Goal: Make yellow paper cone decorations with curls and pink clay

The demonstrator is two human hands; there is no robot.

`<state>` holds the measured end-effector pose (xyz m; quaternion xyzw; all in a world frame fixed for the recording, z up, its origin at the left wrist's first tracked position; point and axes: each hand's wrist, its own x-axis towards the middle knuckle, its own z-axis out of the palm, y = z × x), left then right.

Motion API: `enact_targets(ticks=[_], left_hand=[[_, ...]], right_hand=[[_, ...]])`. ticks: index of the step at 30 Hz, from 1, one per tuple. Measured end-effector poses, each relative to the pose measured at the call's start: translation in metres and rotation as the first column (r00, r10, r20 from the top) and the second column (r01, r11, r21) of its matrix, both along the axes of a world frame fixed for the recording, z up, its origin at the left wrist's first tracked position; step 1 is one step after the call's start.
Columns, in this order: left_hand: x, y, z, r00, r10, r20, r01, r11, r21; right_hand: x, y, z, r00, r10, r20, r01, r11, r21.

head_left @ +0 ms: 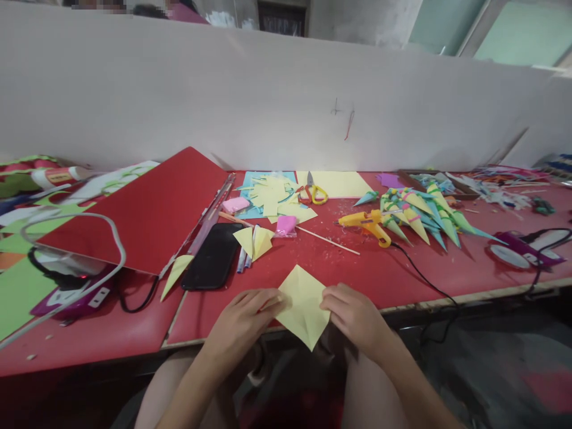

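Note:
A pale yellow square of paper with crease lines is held between both hands, one corner pointing away from me and one toward me. My left hand pinches its left corner, and my right hand grips the right one. The sheet's lower part hangs past the front edge of the red table. Just beyond lie a folded yellow paper piece, a small pink packet and a thin wooden stick. A black phone rests left of these.
A yellow glue gun with a trailing cord lies at right, beside a pile of green and yellow paper cones. Scissors and paper scraps are at the back. A red board and a purple power strip occupy the left.

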<state>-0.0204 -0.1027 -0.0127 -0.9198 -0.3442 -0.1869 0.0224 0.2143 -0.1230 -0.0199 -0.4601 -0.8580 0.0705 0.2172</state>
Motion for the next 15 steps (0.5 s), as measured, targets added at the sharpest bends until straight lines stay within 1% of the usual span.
enact_targets(ticks=[3,6,8,11,15], left_hand=[[0.001,-0.007,0.004,0.999,0.037,-0.005,-0.037,0.999,-0.017],[0.001,-0.010,0.005,0.997,0.075,0.004,-0.075,0.997,0.014],[0.002,-0.011,0.003,0.998,0.062,0.025,-0.063,0.997,0.035],[0.002,-0.013,-0.004,0.996,0.052,0.071,-0.056,0.997,0.055],[0.004,-0.013,-0.011,0.988,0.082,0.134,-0.086,0.996,0.026]], right_hand=[[0.005,-0.006,-0.003,0.995,0.005,-0.098,-0.010,0.999,-0.052],[0.011,-0.008,-0.005,0.975,-0.015,-0.222,-0.004,0.997,-0.083],[0.014,-0.009,-0.007,0.956,-0.060,-0.288,0.033,0.995,-0.096],[0.015,-0.009,-0.009,0.939,-0.123,-0.322,0.083,0.987,-0.134],[0.009,-0.004,-0.009,0.919,-0.162,-0.359,0.099,0.977,-0.189]])
